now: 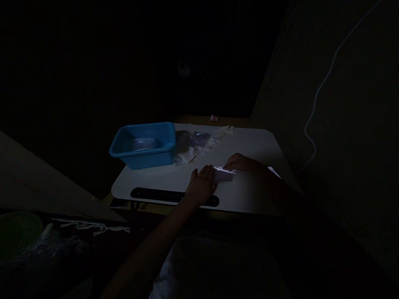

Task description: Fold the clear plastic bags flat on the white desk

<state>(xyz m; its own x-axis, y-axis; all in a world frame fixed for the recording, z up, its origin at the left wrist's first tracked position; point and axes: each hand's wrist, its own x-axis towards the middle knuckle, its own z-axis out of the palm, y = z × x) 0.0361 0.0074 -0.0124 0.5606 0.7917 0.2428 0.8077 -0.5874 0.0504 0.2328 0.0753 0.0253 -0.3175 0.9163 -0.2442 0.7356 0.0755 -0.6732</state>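
Note:
In dim light, a small shiny packet (pixel 225 170), apparently clear plastic, lies on a white low table (pixel 256 143). My right hand (pixel 241 162) closes its fingers on the packet's right end. From the left, my left hand (pixel 202 186) rests palm down with fingers stretched out, its tips at the packet's left end. Beyond the hands, several crumpled clear plastic pieces (pixel 200 140) lie in a loose heap. To their left stands a blue plastic basin (pixel 150 159) with something pale and clear inside.
A black slotted strip (pixel 157 194) runs along the table's near edge. A bright-lit flat object (pixel 274 172) shows by my right forearm. Behind the table lies a small pink-and-white item (pixel 214 118). A white cable (pixel 333 55) hangs along the right wall. A green round container (pixel 9 237) stands at left.

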